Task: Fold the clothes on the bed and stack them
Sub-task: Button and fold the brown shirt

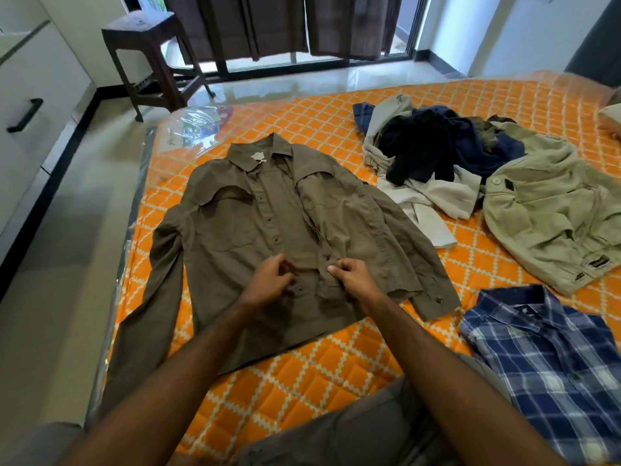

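Lying flat and face up on the orange quilted bed (pixel 336 364), a brown long-sleeved shirt (pixel 235 230) is seen with its collar pointed away from the person and its hem nearest them; its front is partly unbuttoned in the upper part, and both sleeves are spread out to the sides. The shirt's button strip is pinched low down by both hands; the left hand (pixel 268 280) is curled with fingertips gripping the fabric just left of a dark button, and the right hand (pixel 353 274) is curled with thumb and fingers pinching the opposite edge of the strip. The two hands are held close together but apart, both above the shirt's lower front.

To the right of the shirt and nearer the person, a folded blue checked shirt (pixel 544 364) is laid on the bed, close to the brown shirt's right cuff. To the right of the shirt and further away, a pale green garment (pixel 544 213) is spread out crumpled; beside it, beyond the shirt's right shoulder, a loose pile of clothes (pixel 437 149) is heaped, with dark blue, black and cream pieces tangled together.

Beyond the shirt's collar, clear plastic wrapping (pixel 198 126) is visible at the bed's corner; further off a dark wooden stool (pixel 148 55) is stood on the shiny floor before brown curtains (pixel 275 25).
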